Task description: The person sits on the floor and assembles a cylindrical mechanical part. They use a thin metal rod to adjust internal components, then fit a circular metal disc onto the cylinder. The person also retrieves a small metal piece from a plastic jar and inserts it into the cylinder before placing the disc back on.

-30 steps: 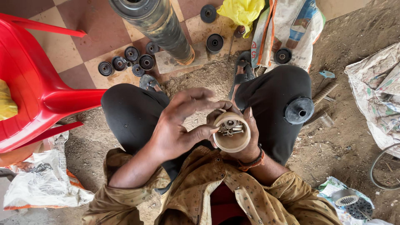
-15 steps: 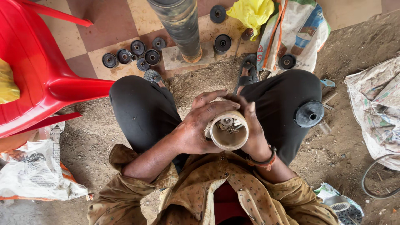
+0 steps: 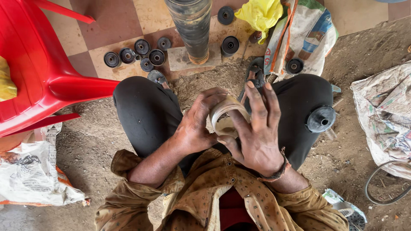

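I sit on the ground with my knees up. My left hand [image 3: 197, 124] grips the side of a small round cream-coloured container [image 3: 222, 117] held between my knees. My right hand [image 3: 257, 132] lies flat over its open top, fingers spread and pointing away from me, hiding most of the inside. A black round rubber part [image 3: 321, 119] with a centre hole rests on my right knee.
Several black round rubber parts [image 3: 141, 53] lie on the tiled floor ahead, beside a dark upright cylinder [image 3: 192, 25]. A red plastic chair [image 3: 38, 72] stands at the left. Printed sacks [image 3: 304, 36], a yellow bag [image 3: 261, 13] and crumpled paper [image 3: 385, 115] lie around on the dirt.
My right hand has moved from cupping the container's side to covering its open top. The small metal parts seen inside before are now hidden.
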{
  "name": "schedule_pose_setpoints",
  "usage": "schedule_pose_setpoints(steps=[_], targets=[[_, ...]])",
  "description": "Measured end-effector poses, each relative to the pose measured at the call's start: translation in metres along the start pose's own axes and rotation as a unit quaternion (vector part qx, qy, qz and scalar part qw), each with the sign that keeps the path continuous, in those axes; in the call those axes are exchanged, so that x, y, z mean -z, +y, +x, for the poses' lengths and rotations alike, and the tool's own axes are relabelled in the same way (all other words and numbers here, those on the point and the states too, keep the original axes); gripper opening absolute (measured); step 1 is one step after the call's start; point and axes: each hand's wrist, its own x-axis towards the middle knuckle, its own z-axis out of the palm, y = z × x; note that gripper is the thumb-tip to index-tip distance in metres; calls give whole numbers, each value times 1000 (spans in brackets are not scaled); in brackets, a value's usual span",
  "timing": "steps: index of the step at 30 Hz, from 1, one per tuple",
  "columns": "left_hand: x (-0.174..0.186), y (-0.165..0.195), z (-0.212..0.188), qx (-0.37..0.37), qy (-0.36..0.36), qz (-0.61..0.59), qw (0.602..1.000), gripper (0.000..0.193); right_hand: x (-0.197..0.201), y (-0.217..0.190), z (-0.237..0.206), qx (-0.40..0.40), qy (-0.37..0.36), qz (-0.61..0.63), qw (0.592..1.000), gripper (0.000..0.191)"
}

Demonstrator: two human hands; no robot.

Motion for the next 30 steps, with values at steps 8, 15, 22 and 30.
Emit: schedule_pose_setpoints(steps=[8, 15, 22, 30], targets=[[6, -1, -1, 17, 51, -2, 999, 92, 3, 0, -6, -16, 65, 70, 995, 48], [2, -3, 0, -6, 43, -3, 999, 92, 6, -9, 9, -7, -21, -6, 1000, 62], [2, -3, -1, 1, 36, 21, 999, 90, 7, -7, 19, -6, -53, 13, 998, 52], [-1, -3, -2, 8, 69, 48, 996, 92, 12, -4, 10, -10, 25, 97, 995, 39]])
